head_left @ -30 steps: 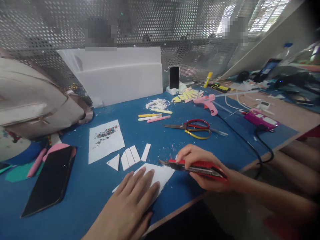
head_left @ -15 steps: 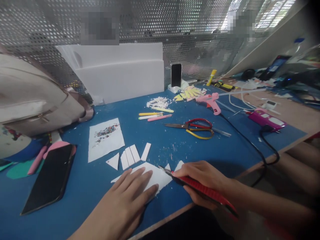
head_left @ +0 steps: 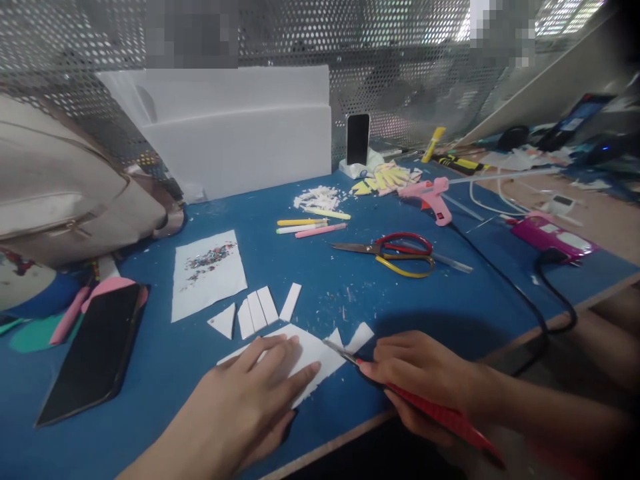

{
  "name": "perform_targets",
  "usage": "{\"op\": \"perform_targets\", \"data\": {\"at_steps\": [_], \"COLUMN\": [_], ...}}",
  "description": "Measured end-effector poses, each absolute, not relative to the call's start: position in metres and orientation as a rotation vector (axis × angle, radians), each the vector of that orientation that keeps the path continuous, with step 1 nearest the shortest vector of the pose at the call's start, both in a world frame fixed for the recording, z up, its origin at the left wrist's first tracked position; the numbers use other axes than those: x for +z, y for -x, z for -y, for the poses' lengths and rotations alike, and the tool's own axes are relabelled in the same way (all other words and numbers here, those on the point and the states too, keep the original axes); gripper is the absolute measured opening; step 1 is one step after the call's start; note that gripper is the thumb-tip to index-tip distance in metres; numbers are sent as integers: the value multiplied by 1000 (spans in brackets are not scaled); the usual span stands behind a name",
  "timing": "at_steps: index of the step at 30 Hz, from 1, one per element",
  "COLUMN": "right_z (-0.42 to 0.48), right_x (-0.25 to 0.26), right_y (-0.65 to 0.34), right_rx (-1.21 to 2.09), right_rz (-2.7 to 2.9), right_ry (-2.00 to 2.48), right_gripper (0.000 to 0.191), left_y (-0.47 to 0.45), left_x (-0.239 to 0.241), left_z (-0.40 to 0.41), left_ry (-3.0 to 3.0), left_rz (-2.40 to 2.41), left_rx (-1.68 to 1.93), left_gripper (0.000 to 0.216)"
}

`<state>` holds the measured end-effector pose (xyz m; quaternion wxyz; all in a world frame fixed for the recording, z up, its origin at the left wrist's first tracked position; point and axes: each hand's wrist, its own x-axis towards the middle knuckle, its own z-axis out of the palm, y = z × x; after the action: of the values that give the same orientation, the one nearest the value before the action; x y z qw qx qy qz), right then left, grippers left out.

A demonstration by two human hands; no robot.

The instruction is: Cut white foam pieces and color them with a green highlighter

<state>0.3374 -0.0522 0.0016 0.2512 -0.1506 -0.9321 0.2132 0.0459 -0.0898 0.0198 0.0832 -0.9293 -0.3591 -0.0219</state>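
Note:
My left hand (head_left: 253, 393) lies with its fingers spread over a white foam sheet (head_left: 306, 345), pressing it on the blue table. In my right hand (head_left: 425, 373) is a red utility knife (head_left: 450, 419). Its blade tip rests at the upper right edge of the sheet. Just beyond the blade are a small white triangle (head_left: 335, 337) and another white offcut (head_left: 360, 337). Several cut white strips (head_left: 257, 311) lie beyond my left hand, beside a triangular piece (head_left: 223, 321) and a separate strip (head_left: 291, 302).
Scissors (head_left: 385, 250), several pens (head_left: 320, 231), a pink glue gun (head_left: 434, 197) and white scraps (head_left: 319, 199) lie farther back. At left are a dark phone (head_left: 93, 353), paper with colourful bits (head_left: 227, 283) and a bag (head_left: 65, 187). A black cable (head_left: 500, 283) runs along the right.
My right hand and the knife have moved slightly right and toward me, and the blade has drawn back along the sheet's edge. My left hand stays on the sheet, its fingers a little more bent.

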Motion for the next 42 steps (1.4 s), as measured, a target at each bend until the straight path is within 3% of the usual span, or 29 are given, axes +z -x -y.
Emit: {"op": "perform_targets", "data": {"at_steps": [6,36,42], "right_z": [52,65,52], "right_x": [2,12,34], "right_y": [-346,-369,-377], "right_rx": [386,212,293], "right_rz": [2619,2695,2408], "right_ry": [347,298,568], "right_gripper": [28,12,32], "left_y": [-45,-44,-41], "left_x": [24,25,24], "left_z": [88,89,91], "left_ry": [2771,2804,2770], "left_rz": [1071,1094,1090], "left_rx": [-9,47,29], "left_gripper": [59,60,54]}}
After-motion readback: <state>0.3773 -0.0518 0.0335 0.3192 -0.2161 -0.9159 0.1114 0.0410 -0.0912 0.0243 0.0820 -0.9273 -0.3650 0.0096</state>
